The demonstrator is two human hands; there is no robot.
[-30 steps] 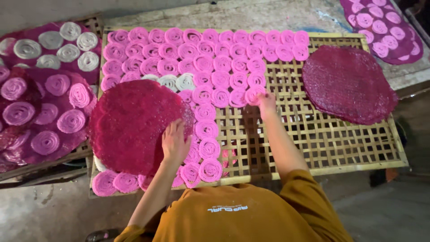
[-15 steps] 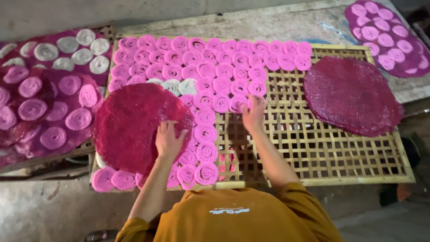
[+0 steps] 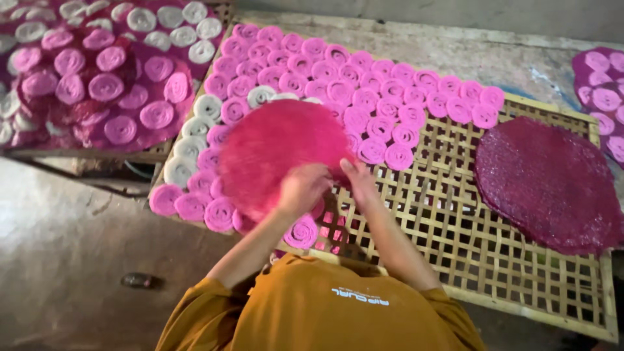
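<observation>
Both hands, L (image 3: 302, 188) and R (image 3: 354, 174), pinch near edge of pink sheet (image 3: 279, 149). Roll evenly, w/o tearing; keep clear of rolls (image 3: 390, 104) on rack (image 3: 468, 240).

Bright pink sheet (image 3: 273, 146); maroon sheet (image 3: 546, 182); pink, white spiral rolls (image 3: 383, 97); tan lattice rack (image 3: 455, 227).

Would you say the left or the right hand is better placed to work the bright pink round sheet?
Probably the left hand: it lies on the bright pink sheet, while the right hand only meets its edge.
</observation>
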